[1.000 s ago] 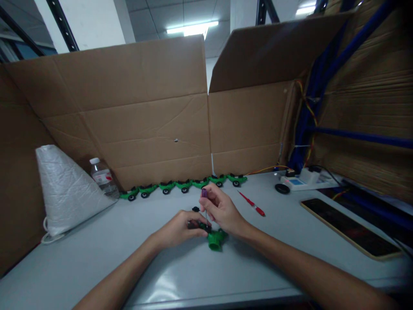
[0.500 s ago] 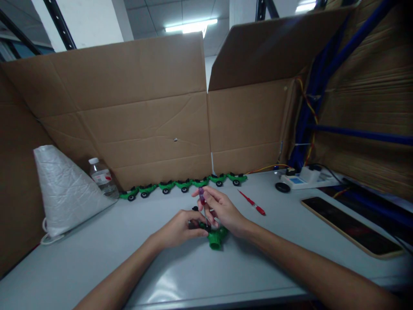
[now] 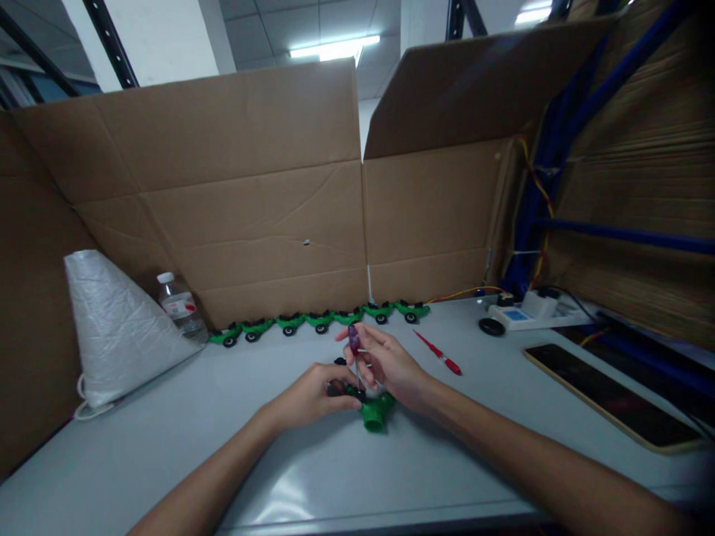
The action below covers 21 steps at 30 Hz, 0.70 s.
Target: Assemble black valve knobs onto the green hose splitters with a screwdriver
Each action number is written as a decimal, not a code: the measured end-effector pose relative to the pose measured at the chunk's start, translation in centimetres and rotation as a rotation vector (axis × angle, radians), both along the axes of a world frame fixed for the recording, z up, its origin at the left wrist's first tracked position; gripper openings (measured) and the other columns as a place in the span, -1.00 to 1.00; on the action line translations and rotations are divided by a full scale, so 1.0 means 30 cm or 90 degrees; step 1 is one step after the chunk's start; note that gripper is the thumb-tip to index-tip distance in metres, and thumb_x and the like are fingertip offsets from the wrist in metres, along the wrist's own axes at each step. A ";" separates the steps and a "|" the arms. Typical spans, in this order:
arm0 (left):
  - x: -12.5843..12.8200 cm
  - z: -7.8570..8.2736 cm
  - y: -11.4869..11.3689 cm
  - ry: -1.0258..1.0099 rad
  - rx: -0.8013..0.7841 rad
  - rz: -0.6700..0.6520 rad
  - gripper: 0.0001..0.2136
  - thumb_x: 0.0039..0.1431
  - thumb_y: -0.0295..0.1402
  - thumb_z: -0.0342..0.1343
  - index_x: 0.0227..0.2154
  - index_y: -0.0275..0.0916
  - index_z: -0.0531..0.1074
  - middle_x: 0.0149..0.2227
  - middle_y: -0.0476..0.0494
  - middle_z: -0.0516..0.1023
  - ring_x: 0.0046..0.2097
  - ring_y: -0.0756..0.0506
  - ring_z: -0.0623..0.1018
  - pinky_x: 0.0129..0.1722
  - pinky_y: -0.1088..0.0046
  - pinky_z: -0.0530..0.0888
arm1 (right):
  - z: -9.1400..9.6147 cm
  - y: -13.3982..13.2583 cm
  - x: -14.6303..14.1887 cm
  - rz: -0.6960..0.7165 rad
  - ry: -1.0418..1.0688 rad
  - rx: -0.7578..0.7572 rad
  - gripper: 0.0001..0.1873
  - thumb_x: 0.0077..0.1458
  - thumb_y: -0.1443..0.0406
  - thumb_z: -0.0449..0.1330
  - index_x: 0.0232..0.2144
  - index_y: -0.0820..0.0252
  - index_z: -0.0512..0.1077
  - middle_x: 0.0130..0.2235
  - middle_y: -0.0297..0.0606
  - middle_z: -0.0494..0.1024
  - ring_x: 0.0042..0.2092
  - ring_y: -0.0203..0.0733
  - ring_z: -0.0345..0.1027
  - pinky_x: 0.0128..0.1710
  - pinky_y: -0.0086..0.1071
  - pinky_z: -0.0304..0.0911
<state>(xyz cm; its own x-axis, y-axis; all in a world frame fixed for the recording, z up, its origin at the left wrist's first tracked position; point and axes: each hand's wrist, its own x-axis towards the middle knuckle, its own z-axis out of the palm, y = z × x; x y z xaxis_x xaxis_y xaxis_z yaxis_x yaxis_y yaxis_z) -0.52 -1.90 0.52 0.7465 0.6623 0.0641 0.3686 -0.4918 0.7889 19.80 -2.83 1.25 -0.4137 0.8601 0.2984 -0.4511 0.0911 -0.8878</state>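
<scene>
A green toy car [image 3: 373, 412] lies on the grey table in front of me. My left hand [image 3: 310, 396] is closed on its left end, where a dark wheel shows between the fingers. My right hand [image 3: 387, 363] pinches a small screwdriver with a purple handle [image 3: 353, 340], held upright with its thin shaft pointing down into the car. A small black part [image 3: 339, 361] lies just behind my left hand.
A row of several finished green cars [image 3: 319, 321] stands along the cardboard wall [image 3: 251, 223]. A red screwdriver [image 3: 439, 353] lies to the right. A white bag [image 3: 115, 327] and water bottle [image 3: 179, 306] stand left; a tablet [image 3: 611, 396] and white device [image 3: 525, 311] lie right.
My right hand's fingers have shifted around the purple handle, twisting it a little; the index finger lifted off the top. The left hand and the car stayed in place.
</scene>
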 end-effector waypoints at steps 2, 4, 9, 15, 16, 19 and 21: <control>-0.001 -0.001 0.002 -0.001 -0.002 0.000 -0.67 0.27 -0.14 0.31 -0.07 -0.30 0.62 -0.12 -0.19 0.67 -0.15 -0.13 0.60 -0.11 0.42 0.50 | 0.001 0.000 0.001 0.007 0.001 -0.001 -0.50 0.29 -0.14 0.23 -0.15 0.17 0.47 -0.33 -0.37 0.52 -0.63 -0.51 0.19 -0.68 -0.60 0.17; 0.000 0.000 0.001 -0.007 -0.004 -0.001 -0.67 0.27 -0.15 0.31 -0.07 -0.30 0.62 -0.12 -0.20 0.67 -0.15 -0.13 0.60 -0.11 0.41 0.50 | 0.004 0.000 0.000 0.006 -0.003 0.004 -0.52 0.25 -0.11 0.29 -0.19 0.19 0.48 -0.28 -0.33 0.55 -0.62 -0.53 0.20 -0.68 -0.60 0.16; 0.002 0.004 -0.003 -0.010 -0.013 0.003 -0.68 0.26 -0.15 0.32 -0.07 -0.28 0.61 -0.13 -0.18 0.66 -0.17 -0.11 0.58 -0.13 0.41 0.49 | 0.009 0.005 0.000 0.007 0.004 -0.011 -0.49 0.10 -0.05 0.45 -0.22 0.15 0.36 -0.28 -0.33 0.61 -0.62 -0.49 0.25 -0.67 -0.58 0.22; 0.001 0.007 -0.002 -0.005 -0.024 0.014 -0.67 0.24 -0.13 0.33 -0.10 -0.29 0.61 -0.21 -0.13 0.64 -0.27 -0.06 0.54 -0.19 0.42 0.47 | 0.020 -0.005 0.008 0.032 0.013 -0.028 -0.53 0.26 -0.12 0.28 -0.13 0.14 0.42 -0.30 -0.38 0.51 -0.58 -0.47 0.28 -0.64 -0.58 0.28; 0.002 0.008 -0.003 -0.008 -0.022 0.014 -0.67 0.24 -0.14 0.33 -0.10 -0.29 0.61 -0.20 -0.14 0.64 -0.26 -0.06 0.54 -0.18 0.42 0.47 | 0.023 -0.007 0.009 0.038 0.003 -0.021 -0.53 0.28 -0.12 0.26 -0.11 0.14 0.44 -0.29 -0.38 0.50 -0.57 -0.47 0.28 -0.63 -0.58 0.30; 0.006 0.015 -0.007 -0.021 -0.027 0.006 -0.68 0.25 -0.14 0.32 -0.10 -0.30 0.61 -0.16 -0.18 0.65 -0.23 -0.08 0.56 -0.16 0.41 0.48 | 0.026 -0.011 0.009 0.033 -0.038 0.016 -0.53 0.27 -0.10 0.28 -0.10 0.15 0.45 -0.25 -0.34 0.53 -0.56 -0.47 0.31 -0.63 -0.58 0.31; 0.008 0.020 -0.010 -0.027 -0.035 0.000 -0.69 0.26 -0.15 0.32 -0.10 -0.29 0.61 -0.13 -0.19 0.66 -0.21 -0.08 0.57 -0.15 0.41 0.48 | 0.027 -0.011 0.006 0.020 -0.050 0.036 -0.51 0.22 -0.11 0.32 -0.13 0.15 0.40 -0.21 -0.30 0.57 -0.57 -0.47 0.33 -0.65 -0.58 0.31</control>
